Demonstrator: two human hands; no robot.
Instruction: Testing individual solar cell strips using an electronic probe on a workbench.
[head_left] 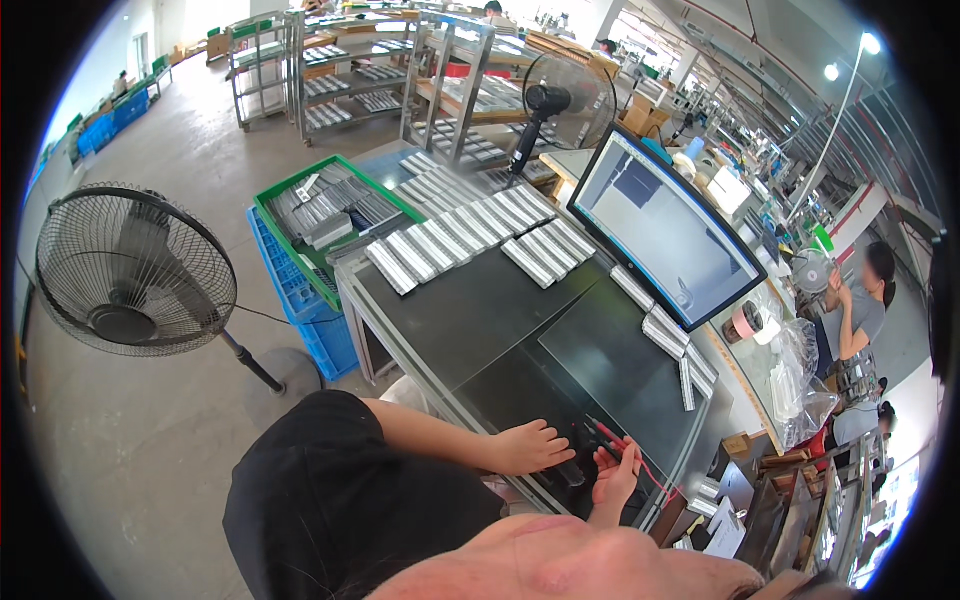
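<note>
At the near edge of the black work table (430, 325), my left hand (530, 447) lies with its fingers stretched out and a little apart. A small dark object (570, 473) sits right by its fingertips; its kind is hard to make out against the black surface. To the right, my right hand (615, 475) has its fingers closed round a pair of slim test probes (606, 432), one red and one black. Their thin tips point up and left over the table. A red wire (655, 480) trails from them to the right.
Rows of silver metal strips (460, 232) line the table's far side. A monitor (665, 225) stands to the right. Left are a green crate (335, 205) of grey parts on blue crates (290, 290) and a standing fan (135, 270). A person (860, 310) sits at right.
</note>
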